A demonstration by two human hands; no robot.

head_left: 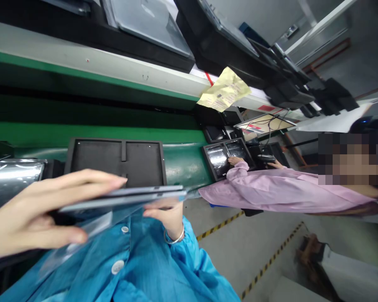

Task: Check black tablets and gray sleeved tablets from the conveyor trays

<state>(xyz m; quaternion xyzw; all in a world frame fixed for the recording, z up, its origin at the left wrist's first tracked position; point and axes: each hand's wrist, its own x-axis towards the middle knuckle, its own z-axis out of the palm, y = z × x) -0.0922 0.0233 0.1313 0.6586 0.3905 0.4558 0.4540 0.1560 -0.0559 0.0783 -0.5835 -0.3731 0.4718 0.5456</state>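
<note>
A thin grey closed laptop (138,196) is held nearly edge-on in front of my blue smock, with small ports along its side. My left hand (47,209) grips its left end, fingers over the top and thumb below. At the other end my right hand (168,216) holds the laptop from underneath, its fingers partly hidden. Clear plastic film (78,243) hangs under the device on the left. Just behind the laptop lies a black foam tray (123,151) with divided compartments on the green work surface.
A shelf (113,63) above carries black trays with flat devices. Yellow paper (225,90) hangs from its edge. To the right, a person in a pink smock (271,191) touches another black tray (212,161). Film-covered items (14,178) lie at left.
</note>
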